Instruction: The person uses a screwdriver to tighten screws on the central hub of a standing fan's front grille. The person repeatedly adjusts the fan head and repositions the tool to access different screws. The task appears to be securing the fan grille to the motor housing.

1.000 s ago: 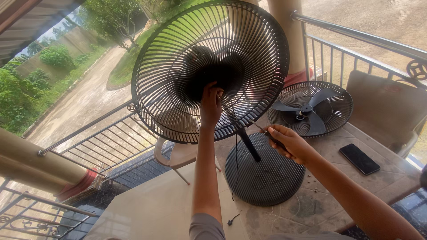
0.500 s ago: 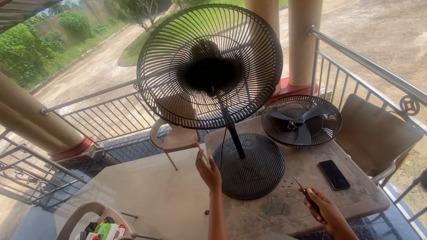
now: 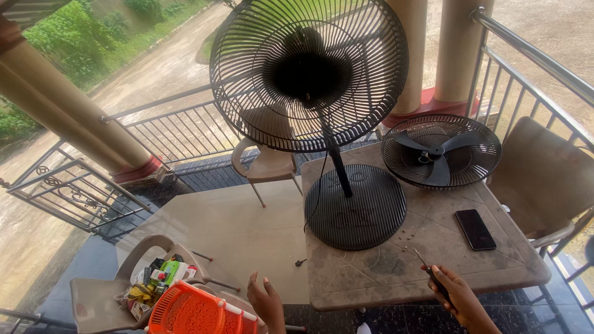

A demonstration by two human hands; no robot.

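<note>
The front grille with blade [image 3: 440,150] lies detached right of the standing fan [image 3: 309,74]; right hand [image 3: 456,295] pinches a screwdriver [image 3: 427,267], left hand [image 3: 266,300] hangs loosely spread, empty.

I'm looking down at a covered home veranda used as a makeshift repair spot. A grey metal railing [image 3: 185,127] and thick beige round columns [image 3: 74,111] edge it, with a dirt road and green bushes beyond. A worn square stone-topped table [image 3: 421,260], beige plastic chairs [image 3: 266,164] and dark floor tiles [image 3: 204,176] furnish it.
</note>
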